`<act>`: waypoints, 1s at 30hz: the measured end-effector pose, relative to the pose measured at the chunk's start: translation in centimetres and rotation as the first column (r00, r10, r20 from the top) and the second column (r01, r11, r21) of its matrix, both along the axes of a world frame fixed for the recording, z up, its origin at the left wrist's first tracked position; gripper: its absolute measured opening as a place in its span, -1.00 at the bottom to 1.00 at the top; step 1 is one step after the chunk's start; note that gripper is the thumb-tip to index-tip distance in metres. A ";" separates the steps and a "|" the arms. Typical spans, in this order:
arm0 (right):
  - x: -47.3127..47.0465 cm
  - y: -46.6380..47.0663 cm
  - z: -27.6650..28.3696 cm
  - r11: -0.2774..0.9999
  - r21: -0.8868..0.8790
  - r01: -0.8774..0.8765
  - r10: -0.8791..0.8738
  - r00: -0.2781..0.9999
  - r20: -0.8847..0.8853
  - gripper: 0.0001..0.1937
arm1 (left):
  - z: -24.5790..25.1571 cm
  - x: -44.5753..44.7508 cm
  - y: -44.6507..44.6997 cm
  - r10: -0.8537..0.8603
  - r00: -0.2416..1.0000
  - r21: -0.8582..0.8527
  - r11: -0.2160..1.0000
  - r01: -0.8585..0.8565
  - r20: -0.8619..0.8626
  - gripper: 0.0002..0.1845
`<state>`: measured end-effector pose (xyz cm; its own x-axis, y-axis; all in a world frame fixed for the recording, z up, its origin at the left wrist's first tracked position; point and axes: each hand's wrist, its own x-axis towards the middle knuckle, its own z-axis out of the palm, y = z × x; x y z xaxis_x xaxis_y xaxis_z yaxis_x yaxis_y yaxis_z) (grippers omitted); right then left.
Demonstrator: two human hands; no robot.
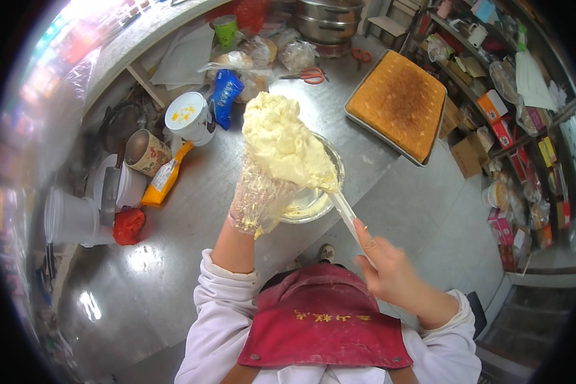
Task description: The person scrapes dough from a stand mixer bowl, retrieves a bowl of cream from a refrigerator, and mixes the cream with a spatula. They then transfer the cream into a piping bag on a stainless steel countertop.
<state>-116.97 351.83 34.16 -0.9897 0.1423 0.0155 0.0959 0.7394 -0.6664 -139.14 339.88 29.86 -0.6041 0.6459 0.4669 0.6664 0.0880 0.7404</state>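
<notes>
My left hand [264, 197] wears a clear plastic glove smeared with cream. It bears a large mound of pale yellow cream [283, 139], which hides my fingers. My right hand [386, 266] grips the white handle of a spatula [344, 211]; its blade end is buried in the right lower edge of the cream. Beneath both lies a round metal bowl [312, 211] with cream smears on its inner wall, partly covered by the mound and my left hand.
On the steel table [182, 269] a sheet cake in a metal pan [397, 105] sits at the far right. Scissors [312, 75] and bagged goods [254, 57] lie at the back. A lidded white tub [188, 115], an orange pouch [168, 175] and a knife [109, 197] are left.
</notes>
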 end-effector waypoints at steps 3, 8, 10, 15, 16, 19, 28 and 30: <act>0.6 1.2 1.3 0.998 -0.017 -0.057 0.058 0.997 0.059 -0.34 | 0.0 -0.1 0.6 -0.141 0.819 0.354 0.932 -0.080 0.556 -0.41; 1.8 2.3 2.4 0.987 -0.159 -0.010 0.038 0.984 0.173 -0.46 | -0.9 -1.7 0.2 -0.314 0.696 0.587 0.787 -0.190 0.646 -0.51; 2.6 2.3 1.8 0.978 -0.197 0.074 -0.058 0.995 0.085 -0.50 | -1.3 -2.4 -0.7 -0.342 0.656 0.603 0.767 -0.220 0.673 -0.51; 3.5 2.9 -0.6 0.946 -0.131 0.296 -0.280 0.951 0.128 -0.59 | -1.8 -3.6 -2.4 -0.266 0.747 0.606 0.764 -0.221 0.608 -0.55; 3.0 3.1 -1.3 0.941 -0.141 0.306 -0.297 0.951 0.082 -0.61 | -1.8 -4.0 -2.7 -0.249 0.781 0.568 0.808 -0.158 0.572 -0.53; 1.3 3.0 -3.0 0.791 -0.500 0.351 -0.295 0.936 0.191 -0.66 | -3.0 -2.8 -3.1 -0.592 0.457 0.747 0.561 -0.356 0.663 -0.49; -1.3 0.0 -4.2 0.349 -0.914 0.207 -0.066 0.978 0.196 -0.54 | -4.8 -2.8 -2.1 -0.616 0.494 0.772 0.601 -0.209 0.613 -0.34; -1.3 0.0 -4.4 0.388 -0.899 0.203 -0.094 0.979 0.181 -0.48 | -4.2 -2.6 -1.8 -0.469 0.608 0.649 0.754 -0.102 0.640 -0.33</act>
<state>-118.26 351.84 29.76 -0.9398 0.1624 -0.3006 0.2347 -0.3327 -0.9134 -141.74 338.05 25.70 -0.8011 0.5550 0.2243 -0.1862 -0.5872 0.7877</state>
